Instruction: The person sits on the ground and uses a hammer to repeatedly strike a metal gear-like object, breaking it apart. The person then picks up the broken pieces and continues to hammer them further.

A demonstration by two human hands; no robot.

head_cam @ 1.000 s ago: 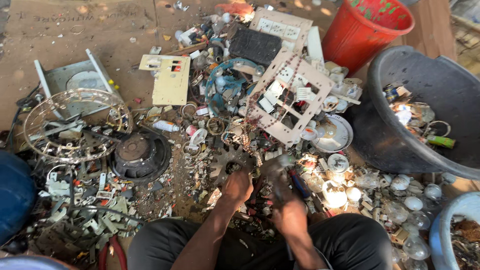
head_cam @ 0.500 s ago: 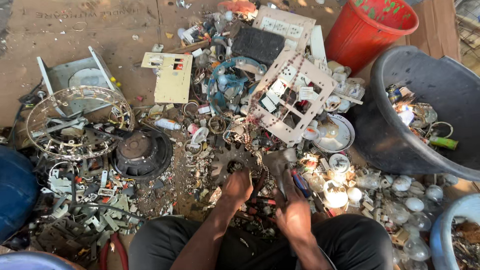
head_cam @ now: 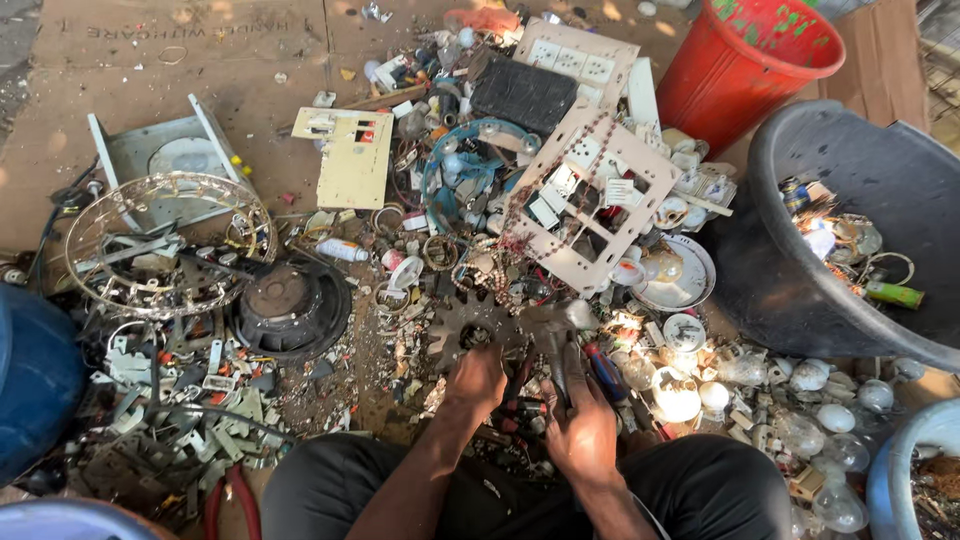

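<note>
Head view: scrap sorting on the floor, both hands at a toothed metal disc (head_cam: pixel 478 325).
L hand (head_cam: pixel 478 378) presses closed on the disc's near edge, prob. to steady it; R hand (head_cam: pixel 583 432) grips a hammer (head_cam: pixel 556 345), head just right of the disc; bulbs (head_cam: pixel 680 392) further right.

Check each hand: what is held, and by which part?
The right hand grips a hammer by its handle. The left hand rests on a dark toothed metal disc at its near edge; grip unclear.

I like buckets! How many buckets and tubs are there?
4: red bucket top right, black tub below it, blue tub bottom right, blue barrel left. More may be hidden.
</note>
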